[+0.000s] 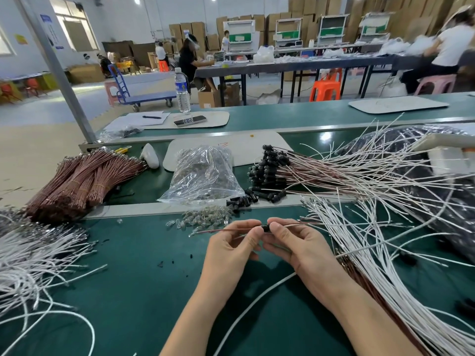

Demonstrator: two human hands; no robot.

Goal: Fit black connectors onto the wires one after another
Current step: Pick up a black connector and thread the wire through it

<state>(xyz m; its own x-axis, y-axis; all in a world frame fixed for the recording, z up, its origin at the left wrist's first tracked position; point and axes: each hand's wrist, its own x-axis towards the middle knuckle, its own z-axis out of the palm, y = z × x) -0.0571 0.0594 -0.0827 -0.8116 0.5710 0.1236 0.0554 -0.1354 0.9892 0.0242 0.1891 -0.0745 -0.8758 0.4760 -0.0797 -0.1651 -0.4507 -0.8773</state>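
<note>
A workshop with stacked cartons (198, 32) and people seated at long tables lies behind the green surface (144, 278). Near its middle both hands meet. The left hand (231, 244) pinches a thin brown wire (216, 230) between thumb and fingers. The right hand (290, 242) pinches the black connector (266, 228), which sits on that wire between the 2 hands. The step looks like seating this connector; whether it is fully home I cannot tell. Next would come laying the piece with the finished pile (272, 163) and taking 1 more from the loose connectors (244, 200) just beyond. White wires (365, 242) fan out on the right and a second heap of white wires (30, 253) lies on the left. Bundled brown wires (84, 176) sit far left, a clear bag (203, 173) sits between, and a water bottle (182, 89) stands farther back.
</note>
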